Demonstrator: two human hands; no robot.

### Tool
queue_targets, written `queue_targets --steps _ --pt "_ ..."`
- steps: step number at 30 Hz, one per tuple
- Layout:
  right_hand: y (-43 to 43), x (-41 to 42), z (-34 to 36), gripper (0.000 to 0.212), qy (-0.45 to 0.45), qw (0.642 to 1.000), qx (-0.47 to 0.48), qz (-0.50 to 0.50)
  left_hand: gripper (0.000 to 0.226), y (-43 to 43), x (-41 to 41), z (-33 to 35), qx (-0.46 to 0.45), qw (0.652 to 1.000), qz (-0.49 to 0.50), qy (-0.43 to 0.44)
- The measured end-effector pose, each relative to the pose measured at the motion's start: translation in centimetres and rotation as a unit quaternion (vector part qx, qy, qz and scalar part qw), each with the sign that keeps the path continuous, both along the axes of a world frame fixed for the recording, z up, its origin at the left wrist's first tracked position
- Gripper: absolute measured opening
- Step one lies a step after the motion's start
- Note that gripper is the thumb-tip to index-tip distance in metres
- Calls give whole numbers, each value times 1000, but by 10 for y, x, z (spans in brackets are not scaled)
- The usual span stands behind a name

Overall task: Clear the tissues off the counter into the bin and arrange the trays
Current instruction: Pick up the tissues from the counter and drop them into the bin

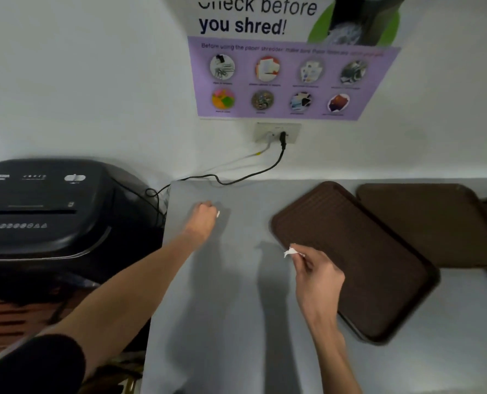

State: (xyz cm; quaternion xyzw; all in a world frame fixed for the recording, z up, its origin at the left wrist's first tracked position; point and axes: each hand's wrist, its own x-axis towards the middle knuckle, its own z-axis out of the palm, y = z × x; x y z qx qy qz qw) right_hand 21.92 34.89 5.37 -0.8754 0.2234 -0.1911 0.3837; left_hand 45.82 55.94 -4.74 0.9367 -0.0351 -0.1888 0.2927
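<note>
Two brown trays lie right: near tray (364, 265) and far tray (424, 223). Two white tissue bits show: left scrap (218, 214) and right scrap (289, 253). One shredder (52, 209) stands left.

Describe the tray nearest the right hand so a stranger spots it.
Start at the grey counter under the shredder poster. On its right side lies the dark brown tray, by the right hand. Unlike the paler tray behind, it sits diagonally.
</note>
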Motion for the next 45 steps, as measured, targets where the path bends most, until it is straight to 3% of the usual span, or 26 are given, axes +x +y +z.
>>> queue_targets --steps 4,9,16,20,26,33,38,45 --pt "-25 -35 4 26 -13 1000 7 -27 26 -12 -55 11 28 996 -21 -81" --pt "-68 -92 14 27 -31 997 17 -69 5 -57 -155 35 -96 985 -45 -134" --pt "-160 -196 38 20 -59 988 36 -141 17 -165 -287 113 -284 955 -44 -76" --pt "-223 -258 53 20 -77 981 37 -175 19 -245 -344 147 -341 935 -68 -65" --pt "-319 -333 66 19 -106 962 63 -244 20 -361 -398 174 -349 920 -164 -72" --pt "-441 -400 62 25 -117 924 61 -359 19 -523 -425 176 -332 907 -260 -11" --pt "-538 -434 63 24 -98 897 46 -428 25 -658 -436 168 -321 885 -336 20" --pt "-654 -488 75 23 -111 835 61 -535 26 -843 -472 171 -329 829 -448 66"
